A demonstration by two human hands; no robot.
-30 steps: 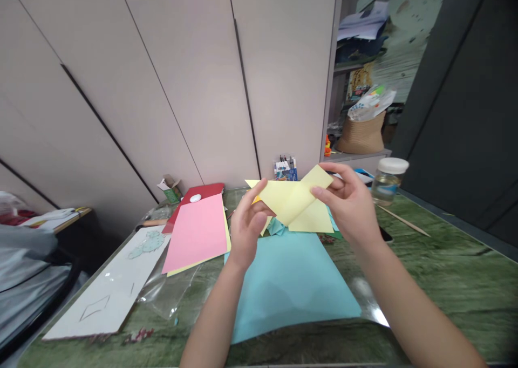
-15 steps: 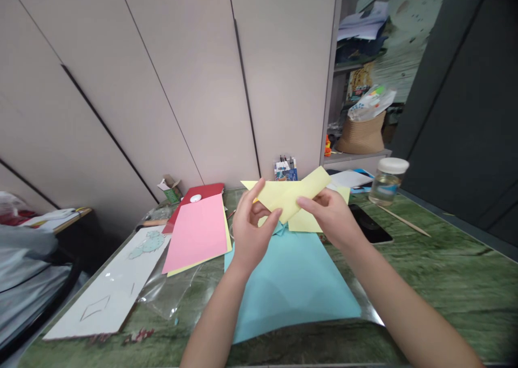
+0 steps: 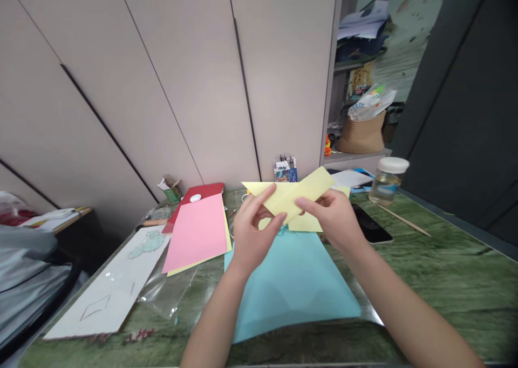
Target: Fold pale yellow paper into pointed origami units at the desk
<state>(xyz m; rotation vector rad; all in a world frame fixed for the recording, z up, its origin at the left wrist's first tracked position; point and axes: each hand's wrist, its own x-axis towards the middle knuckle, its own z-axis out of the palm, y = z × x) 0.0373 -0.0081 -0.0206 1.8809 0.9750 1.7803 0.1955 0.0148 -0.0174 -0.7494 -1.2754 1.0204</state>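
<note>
A folded pale yellow paper (image 3: 309, 189) is held up above the table, with a pointed end at the left and a slanted strip at the right. My left hand (image 3: 257, 230) pinches its lower left part between thumb and fingers. On the right side, my right hand (image 3: 334, 214) grips the paper, thumb in front and fingers behind. Below lies a large light blue sheet (image 3: 293, 287). Another yellow sheet (image 3: 305, 223) rests behind the hands, partly hidden.
Pink paper (image 3: 198, 233), a red folder (image 3: 208, 189) and a white drawing board (image 3: 109, 287) lie left on the green table (image 3: 445, 287). At right are a phone (image 3: 372, 225), a wooden stick (image 3: 404, 220) and a lidded jar (image 3: 386, 182).
My left hand has shifted slightly right along the folded yellow paper, its fingers now lying over the front. My right hand has barely moved.
</note>
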